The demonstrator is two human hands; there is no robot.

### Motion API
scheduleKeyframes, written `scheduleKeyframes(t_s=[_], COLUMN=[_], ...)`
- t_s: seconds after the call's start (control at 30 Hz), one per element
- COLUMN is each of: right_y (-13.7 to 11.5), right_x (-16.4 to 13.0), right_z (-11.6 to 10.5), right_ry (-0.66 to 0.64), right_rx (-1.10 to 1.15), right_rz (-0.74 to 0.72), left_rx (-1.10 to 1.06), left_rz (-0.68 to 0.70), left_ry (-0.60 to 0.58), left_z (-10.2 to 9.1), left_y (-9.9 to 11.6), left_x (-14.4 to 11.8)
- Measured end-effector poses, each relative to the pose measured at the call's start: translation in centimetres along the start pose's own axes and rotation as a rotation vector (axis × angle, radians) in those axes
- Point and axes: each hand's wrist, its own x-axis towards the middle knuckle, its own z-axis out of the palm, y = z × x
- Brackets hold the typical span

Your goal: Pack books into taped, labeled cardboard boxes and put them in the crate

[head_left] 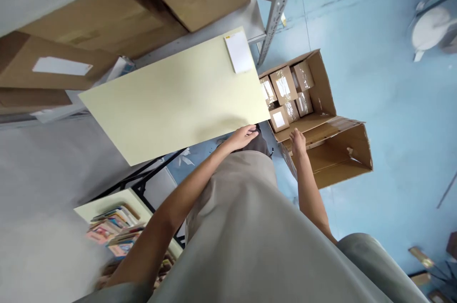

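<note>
Your pale yellow desk [171,103] fills the middle of the view, its top bare apart from a white slip of paper [239,52] lying flat near the far corner, out of the way of your arms. Behind it, big brown cartons [117,17] sit packed on a metal shelf [278,3], stored where they need no handling.

On the blue floor just beside the desk stands an open cardboard box [323,84], its flaps folded outward so the inside stays reachable from above. Small taped parcels [285,93] with white labels are packed upright and touching in its far half; the near half looks empty.

A lower shelf at your left carries a stack of colourful books [114,231], well apart from both arms.

Your left hand [244,135] rests on the near edge of the desk, fingers loosely curled and holding nothing, seemingly to steady you as you lean. Your right hand [297,141] reaches down onto the box's near flap, fingers spread and flat, empty too, touching the cardboard short of the parcels.
</note>
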Motion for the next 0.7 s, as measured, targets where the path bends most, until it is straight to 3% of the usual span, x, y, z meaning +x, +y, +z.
scheduleKeyframes(t_s=[0.1, 0.2, 0.37, 0.53, 0.7], right_y=[-3.9, -7.8, -12.0, -12.9, -11.2], right_x=[-2.5, -6.8, -16.8, -27.8, -38.7], right_z=[2.5, 6.3, 16.5, 28.9, 39.3], right_ry=[-0.037, -0.168, -0.506, -0.902, -1.293], right_rx=[0.043, 0.034, -0.098, -0.361, -0.669], right_rz=[-0.036, -0.198, -0.455, -0.635, -0.739], left_rx=[-0.168, -0.322, -0.526, -0.748, -1.034], left_rz=[0.083, 0.193, 0.356, 0.429, 0.418], left_ry=[0.110, 0.223, 0.510, 0.964, 1.436], left_z=[-2.6, -5.4, -10.3, -14.1, -13.7], left_y=[-1.9, -4.5, -9.8, -16.9, -25.0], left_x=[-4.3, -9.4, -19.5, -30.7, -40.4])
